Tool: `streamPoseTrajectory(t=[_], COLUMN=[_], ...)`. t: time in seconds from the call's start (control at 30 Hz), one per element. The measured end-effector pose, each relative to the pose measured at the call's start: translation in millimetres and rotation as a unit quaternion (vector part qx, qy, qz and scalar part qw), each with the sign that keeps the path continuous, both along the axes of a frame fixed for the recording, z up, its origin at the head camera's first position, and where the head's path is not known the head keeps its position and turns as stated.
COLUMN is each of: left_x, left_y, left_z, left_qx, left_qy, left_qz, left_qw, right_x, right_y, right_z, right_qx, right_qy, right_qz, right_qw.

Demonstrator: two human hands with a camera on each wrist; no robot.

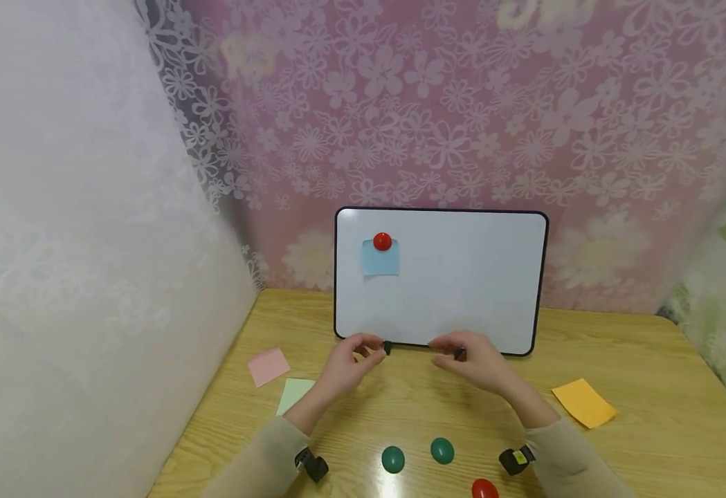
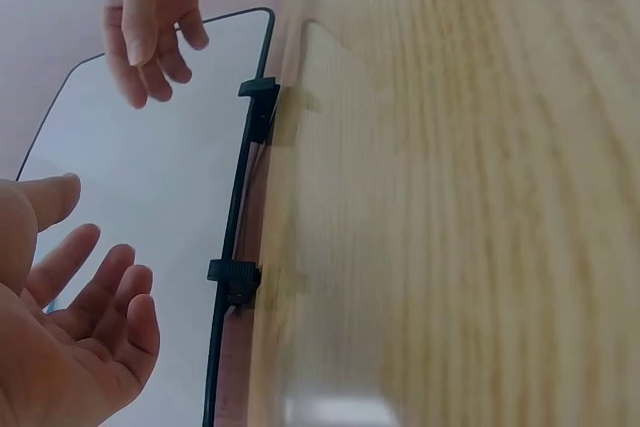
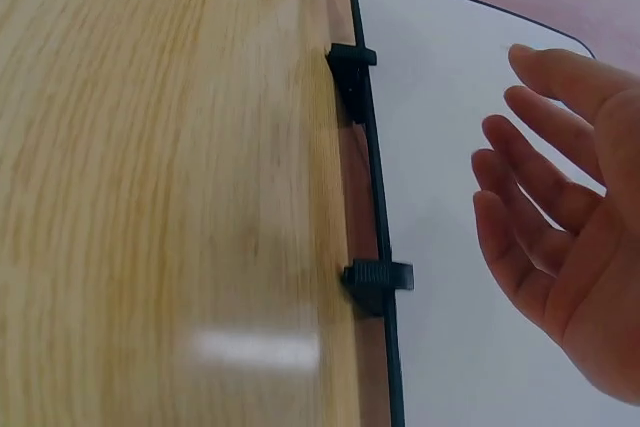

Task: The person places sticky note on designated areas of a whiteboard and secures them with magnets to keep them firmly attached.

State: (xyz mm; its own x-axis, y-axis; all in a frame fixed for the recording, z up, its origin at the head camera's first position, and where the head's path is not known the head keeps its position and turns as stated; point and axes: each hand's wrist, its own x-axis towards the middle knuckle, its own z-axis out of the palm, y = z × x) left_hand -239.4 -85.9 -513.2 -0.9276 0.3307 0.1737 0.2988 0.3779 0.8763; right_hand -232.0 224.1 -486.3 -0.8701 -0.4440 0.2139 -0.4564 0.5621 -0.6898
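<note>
A white board (image 1: 462, 277) with a black frame stands upright on the table, leaning back toward the floral cloth. Near its upper left, a red round magnet (image 1: 383, 241) sits on the top edge of a blue sticky note (image 1: 380, 261). Two black clip-like feet, one at the left (image 1: 387, 347) and one at the right (image 3: 378, 275), grip the board's lower edge. My left hand (image 1: 347, 363) hovers by the left foot, fingers relaxed and holding nothing. Opposite it, my right hand (image 1: 475, 360) is near the other foot, fingers loosely bent and apart, also without anything in them.
On the left lie a pink note (image 1: 268, 366) and a green note (image 1: 294, 394), partly behind my left forearm. An orange note (image 1: 584, 403) is at the right. Close in front are two green magnets (image 1: 393, 459) and a red magnet (image 1: 484, 488) at the bottom edge.
</note>
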Motion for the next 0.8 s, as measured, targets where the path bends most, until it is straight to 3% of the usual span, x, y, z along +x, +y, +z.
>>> streamPoseTrajectory(t=[0.23, 0.6, 0.8], left_x=[6.1, 17.2, 20.7], left_y=[-4.6, -33.4, -50.9], left_z=[-6.0, -9.3, -9.4], left_qx=[-0.010, -0.063, -0.085], left_qy=[-0.004, -0.031, -0.007], left_qz=[-0.019, -0.056, -0.058], left_qw=[0.9998, 0.9960, 0.9946], right_x=[11.0, 24.6, 32.2], right_y=[20, 45, 52], right_z=[-8.1, -23.6, -20.7], right_qx=[0.010, 0.066, 0.070], right_qy=[-0.003, -0.039, -0.042], right_qz=[0.045, 0.069, 0.077], right_qw=[0.9989, 0.9947, 0.9936])
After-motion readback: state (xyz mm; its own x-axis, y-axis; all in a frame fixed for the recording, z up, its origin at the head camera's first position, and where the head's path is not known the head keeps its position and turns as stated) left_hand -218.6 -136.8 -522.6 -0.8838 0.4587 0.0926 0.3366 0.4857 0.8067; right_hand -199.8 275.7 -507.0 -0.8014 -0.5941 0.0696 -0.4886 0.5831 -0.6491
